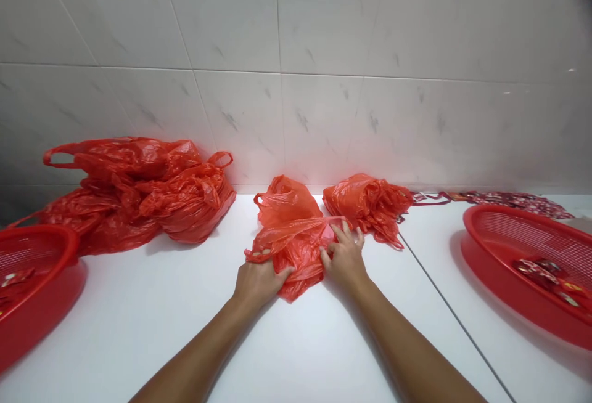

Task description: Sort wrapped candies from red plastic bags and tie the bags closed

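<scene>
From my remote seat, I take the crumpled, see-through red plastic bag (303,258) on the smooth white table (296,354) as my landmark. Well to its left I see a round red plastic basket (41,310) with mesh sides, small red items (16,289) inside. Nearer, left of the bag and behind it, a loose heap of red plastic carrier bags (185,206) rests by the grey-veined white tiled wall (324,15). My left hand (258,278) is on the bag's left side, thumb across the front, fingers partly under plastic; I cannot tell whether it is clamped. My right hand (346,258) touches the bag's right edge, fingers spread; I cannot tell whether any plastic is pinched. Just beyond, right of the bag, sits a bunched red plastic bundle (370,203). Farther right lie dark-red patterned pieces (513,201) along the wall, and a second red mesh basket (518,295) holding small patterned red packets (548,275).
</scene>
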`<state>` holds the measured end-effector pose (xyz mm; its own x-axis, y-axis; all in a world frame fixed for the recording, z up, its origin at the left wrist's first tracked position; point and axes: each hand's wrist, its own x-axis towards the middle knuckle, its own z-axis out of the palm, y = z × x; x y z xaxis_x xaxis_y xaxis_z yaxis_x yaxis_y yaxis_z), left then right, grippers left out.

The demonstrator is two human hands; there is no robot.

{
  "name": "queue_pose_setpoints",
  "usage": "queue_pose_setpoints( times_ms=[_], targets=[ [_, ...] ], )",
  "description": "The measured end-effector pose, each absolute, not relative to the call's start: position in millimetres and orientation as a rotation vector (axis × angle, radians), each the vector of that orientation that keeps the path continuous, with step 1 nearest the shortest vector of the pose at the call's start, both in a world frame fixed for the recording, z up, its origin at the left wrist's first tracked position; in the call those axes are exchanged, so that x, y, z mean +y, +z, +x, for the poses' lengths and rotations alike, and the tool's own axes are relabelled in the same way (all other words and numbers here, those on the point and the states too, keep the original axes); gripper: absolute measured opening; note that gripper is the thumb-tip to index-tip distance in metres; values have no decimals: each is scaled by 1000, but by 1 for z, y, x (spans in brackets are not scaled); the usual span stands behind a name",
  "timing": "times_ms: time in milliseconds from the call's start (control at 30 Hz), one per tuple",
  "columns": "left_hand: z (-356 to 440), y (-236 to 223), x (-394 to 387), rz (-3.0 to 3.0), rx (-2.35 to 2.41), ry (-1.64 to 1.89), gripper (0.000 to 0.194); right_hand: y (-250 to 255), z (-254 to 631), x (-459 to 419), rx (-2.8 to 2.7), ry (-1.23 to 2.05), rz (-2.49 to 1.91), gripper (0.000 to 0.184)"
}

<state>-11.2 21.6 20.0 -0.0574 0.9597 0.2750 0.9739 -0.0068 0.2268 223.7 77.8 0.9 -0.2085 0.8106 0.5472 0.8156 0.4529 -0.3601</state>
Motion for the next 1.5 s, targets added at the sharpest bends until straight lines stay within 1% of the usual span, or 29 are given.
queue_pose_setpoints(
  times_ms=[100,167,233,367,467,533,600,700,733,800,833,900,1000,1100,1167,1233,1300,1367,1433,1500],
  targets=[
    [-12,21,23,-2166,-2156,-536,37,0,228,80,-2061,64,-1382,24],
    [-15,22,24,-2200,-2104,-542,37,-2,229,81,-2080,121,-1382,23],
    [-18,22,23,-2242,-2040,-554,34,-3,230,82,-2094,159,-1371,25],
    [-16,23,19,-2348,-1743,-634,42,-2,227,82,-2105,184,-1348,29],
    [-12,22,18,-2426,-1444,-716,40,1,226,81,-2111,202,-1333,31],
    [-12,20,19,-2537,-1373,-741,39,2,225,80,-2123,227,-1317,33],
    [-16,19,22,-2640,-1482,-700,43,3,226,80,-2132,244,-1284,36],
    [-26,19,25,-2620,-1785,-594,43,1,229,82,-2112,223,-1158,40],
    [-29,20,26,-2583,-1885,-553,52,1,231,83,-2094,209,-1093,41],
    [-33,22,27,-2534,-2057,-444,81,1,234,85,-2046,187,-947,41],
    [-34,23,28,-2518,-2137,-379,91,1,236,85,-2014,177,-880,41],
    [-33,24,29,-2468,-2259,-283,98,4,238,85,-1960,140,-786,40],
    [-28,26,32,-2265,-2402,-251,99,7,239,82,-2071,65,-812,37],
    [-26,28,34,-2105,-2496,-213,96,8,237,78,-2315,57,-1016,34],
    [-26,29,34,-2101,-2486,-197,93,9,235,76,-2347,58,-1134,32],
    [-25,30,33,-2118,-2458,-192,91,13,233,74,-2292,24,-1186,24],
    [-21,29,30,-2129,-2425,-195,90,18,229,70,-2227,-23,-1149,16],
    [-14,27,26,-2154,-2366,-212,89,20,222,63,-2231,7,-993,19],
    [-6,25,22,-2207,-2293,-229,86,18,213,56,-2307,152,-826,26],
    [-2,24,19,-2299,-2238,-238,84,12,207,52,-2373,302,-776,22]
  ],
)
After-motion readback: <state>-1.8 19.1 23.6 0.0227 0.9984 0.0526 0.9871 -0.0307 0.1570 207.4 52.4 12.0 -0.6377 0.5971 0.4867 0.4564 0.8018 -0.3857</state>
